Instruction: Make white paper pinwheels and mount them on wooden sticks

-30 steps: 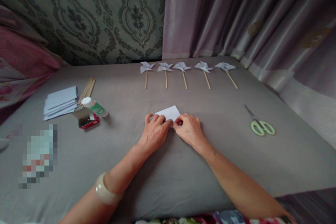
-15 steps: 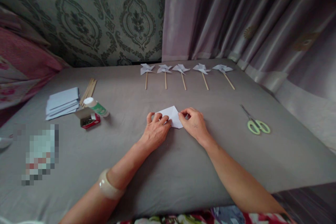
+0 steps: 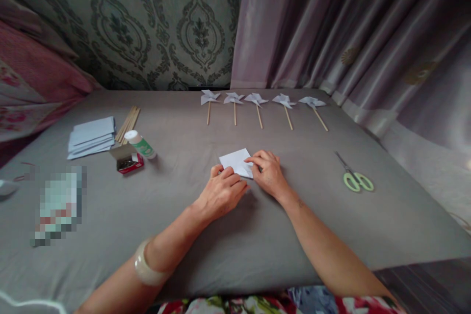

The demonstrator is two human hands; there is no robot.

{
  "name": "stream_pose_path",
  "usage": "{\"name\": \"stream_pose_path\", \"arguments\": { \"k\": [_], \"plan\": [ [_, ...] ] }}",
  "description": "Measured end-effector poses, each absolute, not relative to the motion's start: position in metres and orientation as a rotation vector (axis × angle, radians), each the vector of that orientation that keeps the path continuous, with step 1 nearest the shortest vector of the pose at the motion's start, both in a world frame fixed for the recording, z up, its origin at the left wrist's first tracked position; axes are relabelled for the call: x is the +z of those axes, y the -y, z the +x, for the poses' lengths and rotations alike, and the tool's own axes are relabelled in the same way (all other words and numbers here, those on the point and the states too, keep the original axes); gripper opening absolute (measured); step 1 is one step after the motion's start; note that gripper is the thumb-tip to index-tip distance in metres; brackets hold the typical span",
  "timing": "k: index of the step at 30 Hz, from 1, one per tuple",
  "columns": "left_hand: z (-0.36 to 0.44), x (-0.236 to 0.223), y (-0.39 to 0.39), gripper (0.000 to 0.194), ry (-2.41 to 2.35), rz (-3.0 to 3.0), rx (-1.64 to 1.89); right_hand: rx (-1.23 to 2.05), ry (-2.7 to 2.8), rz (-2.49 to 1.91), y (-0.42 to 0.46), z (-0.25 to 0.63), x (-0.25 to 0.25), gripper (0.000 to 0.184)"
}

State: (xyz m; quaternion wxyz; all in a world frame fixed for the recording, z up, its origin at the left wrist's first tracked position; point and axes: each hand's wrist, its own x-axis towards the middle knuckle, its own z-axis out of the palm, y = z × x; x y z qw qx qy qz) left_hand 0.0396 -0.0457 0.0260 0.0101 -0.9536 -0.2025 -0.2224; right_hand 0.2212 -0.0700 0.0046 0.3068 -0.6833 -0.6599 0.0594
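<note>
A grey cloth (image 3: 176,255) covers the work surface; beyond it stand a patterned wall (image 3: 125,24) and, at 1 to 2 o'clock, a curtain (image 3: 287,24). Clock positions are read from the white paper sheet (image 3: 233,159), with 12 toward the wall. The sheet lies flat on the cloth, between and just beyond the hands. From the left hand (image 3: 222,189), it lies toward 1 o'clock; from the right hand (image 3: 271,172), between 9 and 10. The left hand is palm down, fingers curled, at the near edge; whether it grips cannot be determined. The right hand is half closed, one fingertip on the sheet's right portion; a pinch cannot be confirmed. Both hands touch the sheet, so neither is clearly nearer; its long axis is uncertain under the fingers. Five paper pinwheels (image 3: 254,99) stand in a row, 11 to 2 o'clock. Scissors (image 3: 353,178) lie at 3, a paper stack (image 3: 91,136) at 9.
</note>
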Motion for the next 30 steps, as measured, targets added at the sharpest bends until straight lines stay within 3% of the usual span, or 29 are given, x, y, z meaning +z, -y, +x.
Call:
{"name": "stream_pose_path", "arguments": {
  "k": [24, 30],
  "plan": [
    [0.042, 0.017, 0.053, 0.032, 0.438, -3.066, -0.735, -0.104, 2.158, -1.804, 0.072, 0.209, 0.017, 0.025],
    [0.042, 0.014, 0.047, 0.033, 0.437, -3.041, -0.747, 0.022, 2.017, -1.835, 0.068, 0.207, 0.010, 0.026]
  ]
}}
